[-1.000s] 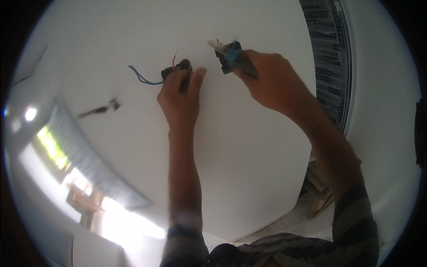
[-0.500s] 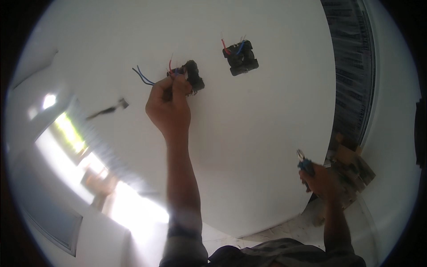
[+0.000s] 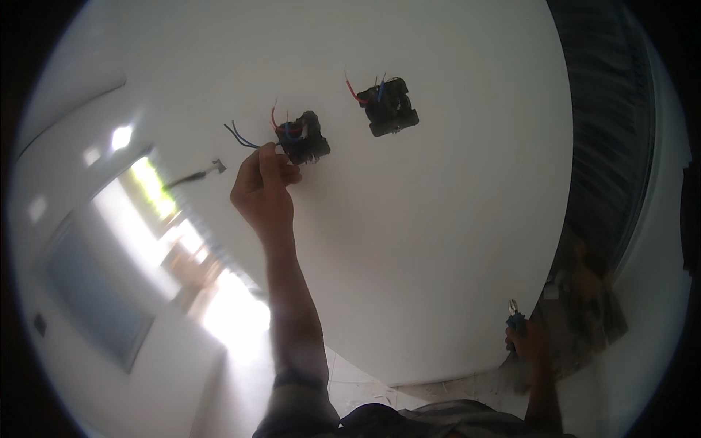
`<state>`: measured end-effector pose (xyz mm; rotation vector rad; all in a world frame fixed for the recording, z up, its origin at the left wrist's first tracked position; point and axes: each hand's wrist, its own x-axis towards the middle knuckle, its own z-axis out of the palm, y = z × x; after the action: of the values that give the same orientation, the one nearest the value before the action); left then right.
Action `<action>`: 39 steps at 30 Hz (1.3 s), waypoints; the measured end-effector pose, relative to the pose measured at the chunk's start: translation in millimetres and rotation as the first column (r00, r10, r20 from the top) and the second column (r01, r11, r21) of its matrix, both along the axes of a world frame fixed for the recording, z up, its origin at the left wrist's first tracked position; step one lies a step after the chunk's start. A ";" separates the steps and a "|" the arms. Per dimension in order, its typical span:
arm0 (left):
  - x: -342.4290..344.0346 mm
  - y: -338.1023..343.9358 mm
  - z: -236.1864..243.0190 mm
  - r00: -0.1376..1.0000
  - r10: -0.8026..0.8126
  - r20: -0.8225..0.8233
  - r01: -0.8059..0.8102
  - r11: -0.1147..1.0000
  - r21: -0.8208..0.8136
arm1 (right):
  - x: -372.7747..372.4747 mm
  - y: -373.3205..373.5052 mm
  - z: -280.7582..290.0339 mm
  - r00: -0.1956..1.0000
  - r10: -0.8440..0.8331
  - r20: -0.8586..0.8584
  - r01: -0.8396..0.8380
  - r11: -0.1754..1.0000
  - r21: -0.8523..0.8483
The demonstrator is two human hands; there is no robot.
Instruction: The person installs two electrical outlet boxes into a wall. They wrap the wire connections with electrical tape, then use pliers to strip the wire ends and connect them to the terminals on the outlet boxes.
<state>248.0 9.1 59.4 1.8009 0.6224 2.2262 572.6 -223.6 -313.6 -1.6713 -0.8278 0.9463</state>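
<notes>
My left hand (image 3: 264,186) is raised to the white wall, thumb and fingertips pinched on blue wires (image 3: 239,136) whose loose ends stick out to the left. Right beside the fingertips is a black wall box (image 3: 312,140) set in the wall, with red and blue wires at its opening. A second black wall box (image 3: 400,120) sits up and to the right, red and blue wires poking from its upper left. Low on the right, my right hand (image 3: 531,342) grips pliers (image 3: 515,317) by their blue handles, metal jaws pointing up, away from the wires.
A dark cable end with a pale fitting (image 3: 217,166) shows on the wall to the left. Bright window openings (image 3: 153,190) lie farther left. At the right is a dark vertical strip (image 3: 602,131) beyond the wall's edge, with blurred brown clutter (image 3: 595,306) below it.
My left hand has drawn down and left off the box, uncovering its wires, and now pinches the blue ones. My right hand with the pliers sits lower. The whole view has shifted slightly.
</notes>
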 end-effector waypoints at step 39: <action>-11.6 41.0 10.8 0.907 -0.420 0.042 0.401 0.826 -0.396 | 38.5 10.6 -58.7 0.966 0.249 -0.063 -0.251 0.968 -0.027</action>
<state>236.3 50.1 70.2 1.5958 0.5752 1.6387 611.2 -213.0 -372.2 -1.5845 -1.0037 1.1838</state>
